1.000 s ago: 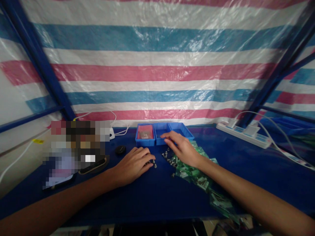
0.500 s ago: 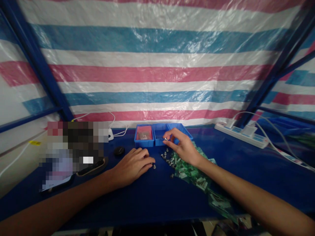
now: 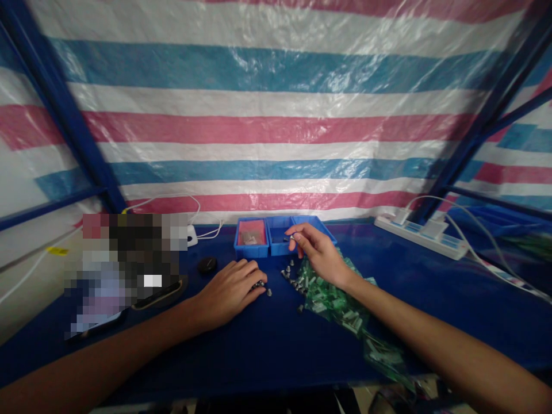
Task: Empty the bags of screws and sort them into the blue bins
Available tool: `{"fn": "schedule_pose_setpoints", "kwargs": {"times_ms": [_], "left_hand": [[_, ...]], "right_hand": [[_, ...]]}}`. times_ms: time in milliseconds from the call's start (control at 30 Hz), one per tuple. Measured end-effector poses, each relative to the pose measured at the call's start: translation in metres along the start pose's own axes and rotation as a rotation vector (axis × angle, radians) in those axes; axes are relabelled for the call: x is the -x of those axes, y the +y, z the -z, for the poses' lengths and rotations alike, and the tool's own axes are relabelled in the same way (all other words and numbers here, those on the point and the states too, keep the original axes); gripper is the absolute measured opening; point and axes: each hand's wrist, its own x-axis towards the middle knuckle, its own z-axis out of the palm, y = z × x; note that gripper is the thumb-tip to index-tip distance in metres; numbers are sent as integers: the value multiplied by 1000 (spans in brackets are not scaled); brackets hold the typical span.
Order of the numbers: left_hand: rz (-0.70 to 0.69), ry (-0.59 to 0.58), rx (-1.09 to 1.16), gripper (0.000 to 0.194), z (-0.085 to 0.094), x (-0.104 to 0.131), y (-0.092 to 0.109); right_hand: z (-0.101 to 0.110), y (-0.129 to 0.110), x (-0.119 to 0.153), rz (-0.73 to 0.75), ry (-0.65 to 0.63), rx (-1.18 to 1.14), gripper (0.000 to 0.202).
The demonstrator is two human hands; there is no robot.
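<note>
My right hand [image 3: 321, 256] is raised at the front of the middle blue bin [image 3: 279, 250], a small silvery metal part [image 3: 292, 237] pinched between thumb and fingertips. On the blue table my left hand [image 3: 235, 290] rests palm down, its thumb and index finger closed around small dark metal pieces [image 3: 257, 284]. One loose screw-like part [image 3: 269, 292] lies just right of those fingertips. Several similar parts [image 3: 294, 283] are scattered between the hands, beside green plastic bags [image 3: 328, 296] that lie under my right wrist. A small dark part shows inside the middle bin.
The left blue bin [image 3: 251, 250] holds a pink bag. A round black object [image 3: 207, 264] sits left of it. At the right back lies a white power strip [image 3: 422, 237] with cables. Blurred items and a phone-like object occupy the left side.
My right hand has tilted and moved slightly toward the middle bin, where a small part now shows. My left fingers have shifted, revealing the dark pieces between them.
</note>
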Motion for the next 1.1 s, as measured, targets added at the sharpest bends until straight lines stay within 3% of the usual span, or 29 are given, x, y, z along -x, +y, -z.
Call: {"fn": "schedule_pose_setpoints", "kwargs": {"times_ms": [500,667,1100], "left_hand": [[-88,6,132,33,8,0,2],[-148,-5,130,25,12,0,4],[-92,37,134,12,6,-2,2]], "right_hand": [[0,-1,0,36,46,98,21],[0,1,0,44,45,106,20],[1,2,0,44,58,115,20]]}}
